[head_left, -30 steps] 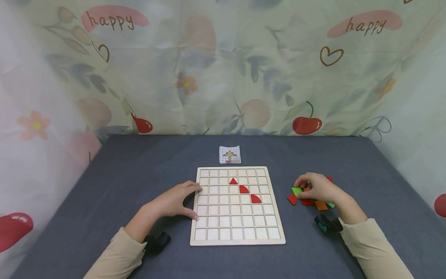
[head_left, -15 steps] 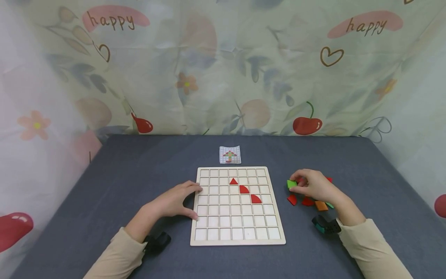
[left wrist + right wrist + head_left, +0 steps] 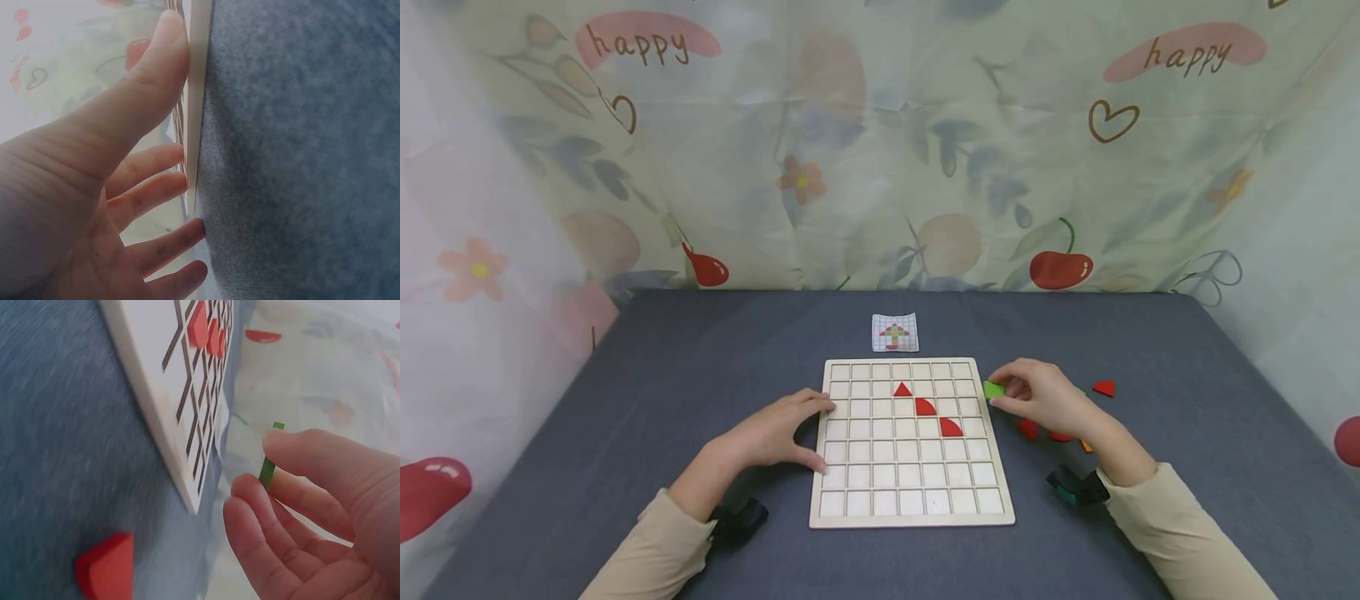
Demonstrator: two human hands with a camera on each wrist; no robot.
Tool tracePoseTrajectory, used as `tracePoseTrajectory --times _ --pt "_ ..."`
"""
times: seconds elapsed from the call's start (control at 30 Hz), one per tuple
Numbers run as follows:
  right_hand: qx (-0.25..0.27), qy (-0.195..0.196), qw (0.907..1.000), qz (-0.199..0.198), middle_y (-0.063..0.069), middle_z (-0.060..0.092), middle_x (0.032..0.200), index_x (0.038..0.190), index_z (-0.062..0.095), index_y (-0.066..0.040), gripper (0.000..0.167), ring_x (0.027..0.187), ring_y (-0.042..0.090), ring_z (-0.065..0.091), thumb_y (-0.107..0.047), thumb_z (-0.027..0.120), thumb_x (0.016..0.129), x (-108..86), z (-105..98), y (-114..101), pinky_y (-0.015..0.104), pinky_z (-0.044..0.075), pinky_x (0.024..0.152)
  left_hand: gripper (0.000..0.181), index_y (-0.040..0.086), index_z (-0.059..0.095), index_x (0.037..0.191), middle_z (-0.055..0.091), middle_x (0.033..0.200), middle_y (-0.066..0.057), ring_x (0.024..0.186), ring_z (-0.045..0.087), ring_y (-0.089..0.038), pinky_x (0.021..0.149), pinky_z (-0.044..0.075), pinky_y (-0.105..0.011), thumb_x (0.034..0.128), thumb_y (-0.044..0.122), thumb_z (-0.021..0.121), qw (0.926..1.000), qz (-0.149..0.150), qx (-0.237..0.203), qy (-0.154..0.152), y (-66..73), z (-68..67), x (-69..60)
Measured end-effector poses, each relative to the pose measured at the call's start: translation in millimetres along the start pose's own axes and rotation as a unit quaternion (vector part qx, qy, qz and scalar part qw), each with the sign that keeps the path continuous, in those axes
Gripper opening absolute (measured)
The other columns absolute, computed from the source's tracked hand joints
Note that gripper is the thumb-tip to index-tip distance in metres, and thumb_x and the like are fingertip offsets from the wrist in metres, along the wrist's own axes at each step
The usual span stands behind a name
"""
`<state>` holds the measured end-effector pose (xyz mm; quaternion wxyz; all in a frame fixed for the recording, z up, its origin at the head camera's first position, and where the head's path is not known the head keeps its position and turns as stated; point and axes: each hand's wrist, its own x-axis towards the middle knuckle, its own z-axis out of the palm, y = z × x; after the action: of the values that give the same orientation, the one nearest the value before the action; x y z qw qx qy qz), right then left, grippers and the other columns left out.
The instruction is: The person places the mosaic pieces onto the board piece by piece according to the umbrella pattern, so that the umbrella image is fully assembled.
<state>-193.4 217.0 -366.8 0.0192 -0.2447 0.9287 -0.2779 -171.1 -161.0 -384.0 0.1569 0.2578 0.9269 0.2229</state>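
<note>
A light wooden grid board (image 3: 883,476) lies on the table. My left hand (image 3: 771,432) rests along its left edge, fingers spread and relaxed, thumb and fingertips touching the rim. In the left wrist view the thumb (image 3: 164,62) lies against the board's side. My right hand (image 3: 1048,396) pinches a green tile (image 3: 993,390) between thumb and fingers, just off the board's upper right edge. From the right wrist view the tile (image 3: 267,472) shows edge-on. On the board sit a red triangle (image 3: 902,390) and two red quarter-round tiles, one upper (image 3: 925,407) and one lower (image 3: 951,427).
Behind the board lies a small printed card (image 3: 895,333) with a coloured grid figure. Loose tiles lie right of the board, partly hidden by my right hand, among them a red one (image 3: 1104,388) and an orange one (image 3: 1086,447). A patterned curtain (image 3: 880,167) hangs behind the table.
My right hand has lifted the green tile from the loose pile and moved left with it to the board's right edge. The left hand and board have stayed put.
</note>
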Motion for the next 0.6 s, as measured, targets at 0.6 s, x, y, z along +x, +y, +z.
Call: tracePoseTrajectory --times 0.6 --pt "0.034 -0.024 0.999 -0.017 0.012 0.061 0.1 0.109 0.063 0.001 0.028 0.082 0.016 0.062 -0.004 0.068 0.082 22.3 23.1 -29.9 0.024 0.053 0.07 0.082 0.004 0.047 0.134 0.044 0.138 -0.015 0.126 0.044 -0.031 0.103 0.037 -0.048 0.0695 0.043 0.079 0.9999 0.012 0.007 0.003 -2.4 -0.6 -0.4"
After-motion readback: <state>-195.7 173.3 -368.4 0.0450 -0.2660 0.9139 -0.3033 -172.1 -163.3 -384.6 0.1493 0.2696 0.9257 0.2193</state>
